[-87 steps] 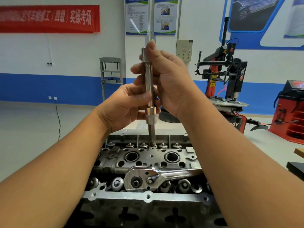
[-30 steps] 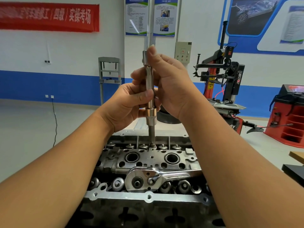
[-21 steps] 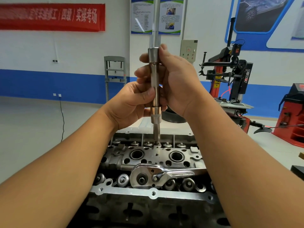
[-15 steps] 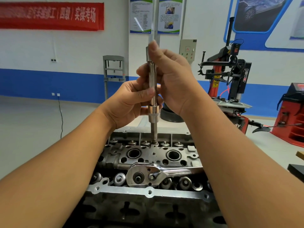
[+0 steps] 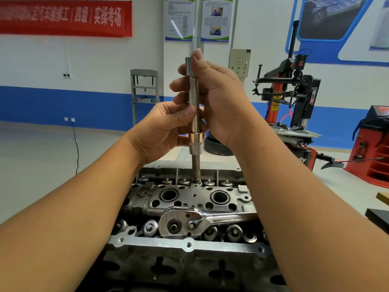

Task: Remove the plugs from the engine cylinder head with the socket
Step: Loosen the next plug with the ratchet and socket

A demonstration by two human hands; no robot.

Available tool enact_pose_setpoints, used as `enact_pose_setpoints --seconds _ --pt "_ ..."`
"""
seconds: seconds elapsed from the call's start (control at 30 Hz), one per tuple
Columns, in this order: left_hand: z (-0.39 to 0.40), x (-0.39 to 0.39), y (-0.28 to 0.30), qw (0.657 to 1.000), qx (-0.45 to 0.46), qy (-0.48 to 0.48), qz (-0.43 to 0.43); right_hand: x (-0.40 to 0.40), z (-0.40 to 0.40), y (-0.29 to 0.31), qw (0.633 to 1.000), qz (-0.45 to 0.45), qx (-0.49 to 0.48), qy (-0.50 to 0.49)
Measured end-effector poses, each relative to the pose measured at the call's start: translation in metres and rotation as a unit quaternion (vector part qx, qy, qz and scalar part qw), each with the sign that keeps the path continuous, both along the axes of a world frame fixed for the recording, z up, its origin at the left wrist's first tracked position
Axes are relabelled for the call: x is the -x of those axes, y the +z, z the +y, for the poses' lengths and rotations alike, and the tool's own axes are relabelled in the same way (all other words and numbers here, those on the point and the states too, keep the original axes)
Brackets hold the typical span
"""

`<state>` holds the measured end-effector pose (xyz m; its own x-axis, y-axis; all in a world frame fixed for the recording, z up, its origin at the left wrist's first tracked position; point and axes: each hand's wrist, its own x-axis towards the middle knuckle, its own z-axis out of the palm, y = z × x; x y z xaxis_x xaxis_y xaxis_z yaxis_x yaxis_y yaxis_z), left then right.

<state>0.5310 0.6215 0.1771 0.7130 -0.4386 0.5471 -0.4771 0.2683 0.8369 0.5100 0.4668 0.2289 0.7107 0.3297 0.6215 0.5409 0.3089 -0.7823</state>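
A grey engine cylinder head point(image 5: 242, 204) lies in front of me with two round plug wells and rows of valve springs. A long steel socket extension point(image 5: 194, 142) stands upright, its lower tip seated in the head at the far middle. My left hand point(image 5: 162, 131) pinches the shaft between thumb and fingers just above the wider socket collar. My right hand point(image 5: 214, 102) is curled round the upper shaft, fingertips reaching its top end. What sits under the tip is hidden.
A chrome ratchet wrench point(image 5: 189, 222) lies flat across the near side of the head, handle running right under my right forearm. Behind stand a red tyre-changing machine point(image 5: 294, 98), a red cabinet point(image 5: 374, 144) and a grey frame point(image 5: 144, 87) by the wall.
The extension stays upright on the same spot of the head. Both hands keep hold of it, their fingers shifting slightly along and around the shaft.
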Motion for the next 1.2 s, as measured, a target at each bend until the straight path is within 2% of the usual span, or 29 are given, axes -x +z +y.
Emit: enact_pose_setpoints --seconds 0.13,0.3,0.43,0.6,0.9,1.2 --pt "0.002 0.001 -0.001 0.999 -0.009 -0.037 0.015 -0.001 -0.001 0.0 1.0 0.013 -0.001 0.001" --pt "-0.002 0.0 0.001 1.0 -0.013 -0.002 -0.02 0.001 -0.001 -0.001 1.0 -0.007 0.005 -0.027" --pt "-0.001 0.001 0.002 0.999 -0.026 0.019 -0.016 0.001 -0.001 -0.001 0.999 -0.014 -0.004 -0.029" --pt "0.001 0.006 0.001 0.994 -0.063 -0.076 0.037 0.001 -0.001 0.0 1.0 -0.008 -0.007 -0.016" --pt "-0.003 0.009 0.002 0.997 -0.079 -0.008 0.001 -0.001 -0.001 -0.001 1.0 -0.001 -0.025 -0.013" --pt "-0.006 0.014 -0.002 0.998 -0.051 0.005 0.04 -0.002 -0.001 0.001 1.0 -0.006 -0.008 -0.018"
